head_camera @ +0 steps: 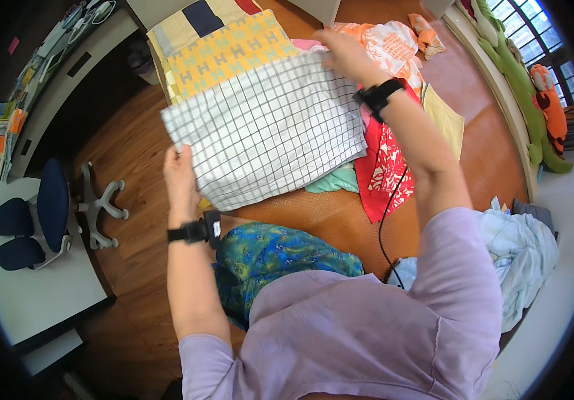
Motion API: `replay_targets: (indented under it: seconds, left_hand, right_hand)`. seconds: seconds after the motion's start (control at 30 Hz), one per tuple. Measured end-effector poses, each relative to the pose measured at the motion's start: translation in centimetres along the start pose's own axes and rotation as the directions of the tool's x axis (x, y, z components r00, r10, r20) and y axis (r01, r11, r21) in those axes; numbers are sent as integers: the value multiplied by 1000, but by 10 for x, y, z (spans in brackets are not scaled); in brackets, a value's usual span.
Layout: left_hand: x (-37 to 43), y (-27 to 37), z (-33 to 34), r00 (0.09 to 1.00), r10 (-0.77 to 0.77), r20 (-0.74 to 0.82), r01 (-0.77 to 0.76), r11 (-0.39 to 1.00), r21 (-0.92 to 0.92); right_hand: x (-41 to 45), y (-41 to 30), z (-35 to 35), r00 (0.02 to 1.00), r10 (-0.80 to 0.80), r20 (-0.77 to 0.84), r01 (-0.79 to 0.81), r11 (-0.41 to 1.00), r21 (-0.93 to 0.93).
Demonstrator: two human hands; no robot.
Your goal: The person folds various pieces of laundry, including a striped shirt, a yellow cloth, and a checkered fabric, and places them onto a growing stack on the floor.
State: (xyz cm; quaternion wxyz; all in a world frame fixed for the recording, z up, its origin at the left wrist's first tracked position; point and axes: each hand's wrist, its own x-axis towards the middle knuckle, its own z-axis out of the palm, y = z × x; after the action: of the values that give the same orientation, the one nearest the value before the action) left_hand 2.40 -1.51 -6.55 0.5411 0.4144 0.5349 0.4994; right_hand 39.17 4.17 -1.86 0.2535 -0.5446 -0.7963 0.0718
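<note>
A white cloth with a grey grid pattern lies spread in front of me, folded into layers along its right edge. My left hand grips its near left edge, thumb on top and fingers underneath. Blurred, my right hand is over the cloth's far right corner with fingers and thumb apart. Beyond the checked cloth is a yellow cloth with a letter pattern, partly covered by it. Black straps with small devices are around both wrists.
To the right lie a red and white patterned cloth, an orange and white cloth and a yellow cloth. A black cable trails toward me. An office chair stands left; plush toys line the window side.
</note>
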Motion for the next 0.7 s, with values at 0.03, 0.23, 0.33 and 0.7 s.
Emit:
replay_targets:
  seconds: [0.03,0.23,0.33,0.7]
  left_hand:
    - [9,-24,1,996,-66,-66,71,995,70]
    - [-20,-138,-5,887,-454,-91,463,868,181]
    - [-15,-139,-13,837,-546,-32,534,805,258]
    - [-19,-129,-20,763,-632,-134,581,581,571]
  right_hand:
    - [-4,9,22,992,-59,-115,29,968,-248]
    - [-146,-11,136,968,198,154,-126,914,-385]
    - [-185,-21,145,949,301,92,-236,872,-429]
    - [-228,-39,67,745,463,-481,-505,862,47]
